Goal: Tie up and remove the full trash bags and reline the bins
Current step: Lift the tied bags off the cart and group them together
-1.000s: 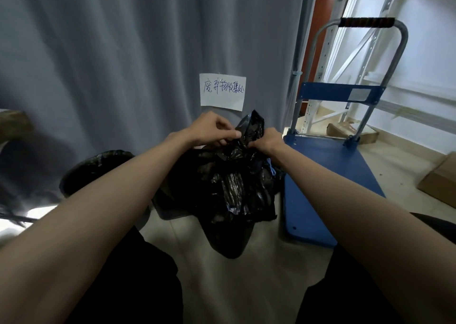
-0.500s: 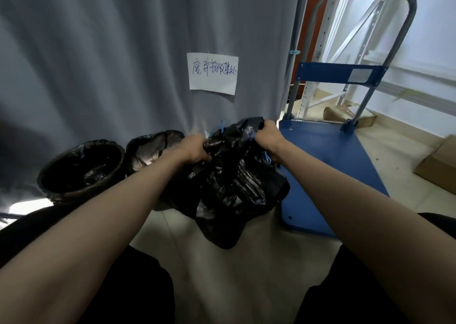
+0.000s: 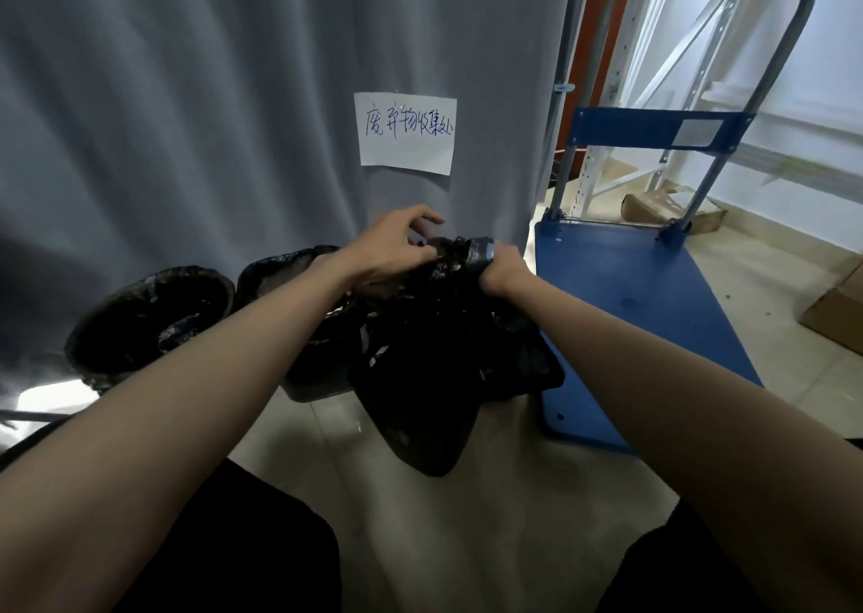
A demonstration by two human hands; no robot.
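Trash bag (image 3: pixel 420 379) neck pinched by both hands, beneath handwritten Chinese paper sign (image 3: pixel 405 133).

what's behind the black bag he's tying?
Behind the bag: two lined bins against the grey curtain, with a paper note above. The nearer bin is partly covered by the bag and the left hand's forearm.

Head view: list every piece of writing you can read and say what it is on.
"废弃物收集处": handwritten on the white paper note stuck to the grey curtain.
Pale sticker on the blue cart's back panel: no writing can be made out.
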